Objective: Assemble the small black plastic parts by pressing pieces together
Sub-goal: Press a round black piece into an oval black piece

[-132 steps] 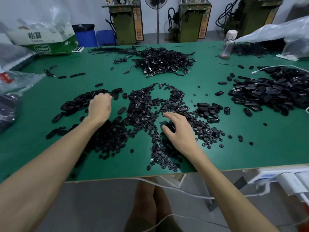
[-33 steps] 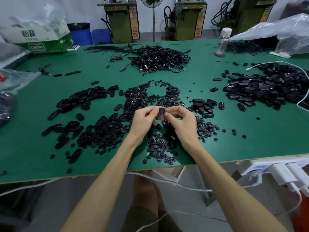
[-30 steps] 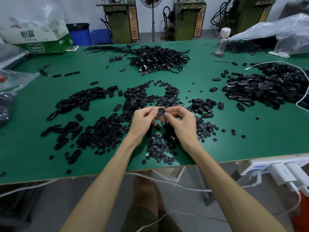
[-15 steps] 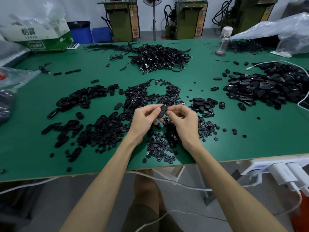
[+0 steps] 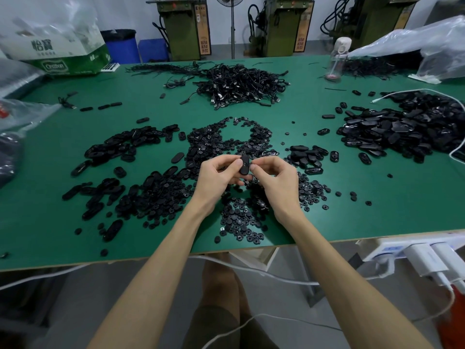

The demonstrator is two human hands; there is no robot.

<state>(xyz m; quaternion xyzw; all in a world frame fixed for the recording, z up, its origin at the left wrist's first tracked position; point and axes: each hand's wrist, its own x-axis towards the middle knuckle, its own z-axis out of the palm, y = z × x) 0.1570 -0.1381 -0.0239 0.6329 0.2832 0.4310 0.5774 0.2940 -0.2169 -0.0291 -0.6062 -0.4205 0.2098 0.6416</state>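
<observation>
A small black oval part [image 5: 244, 165] is held upright between both hands above the middle of the green table [image 5: 377, 210]. My left hand [image 5: 217, 178] pinches it with thumb and fingers from the left. My right hand [image 5: 275, 181] pinches its right side with curled fingers. Beneath the hands lies a spread of small round black pieces [image 5: 241, 222]. Black oval shells [image 5: 120, 149] lie in piles to the left.
A large heap of black oval parts [image 5: 402, 129] covers the right side, a small cluster [image 5: 305, 157] sits nearer. A tangle of black cables [image 5: 241, 84] lies at the back. A bottle [image 5: 338, 59], a cardboard box [image 5: 63, 54] and plastic bags [image 5: 427, 44] stand along the edges. A power strip [image 5: 412, 250] hangs at the near right.
My hands came together from the piles and took hold of one oval part. Over the last second the part turned from flat-on to more upright between my fingers.
</observation>
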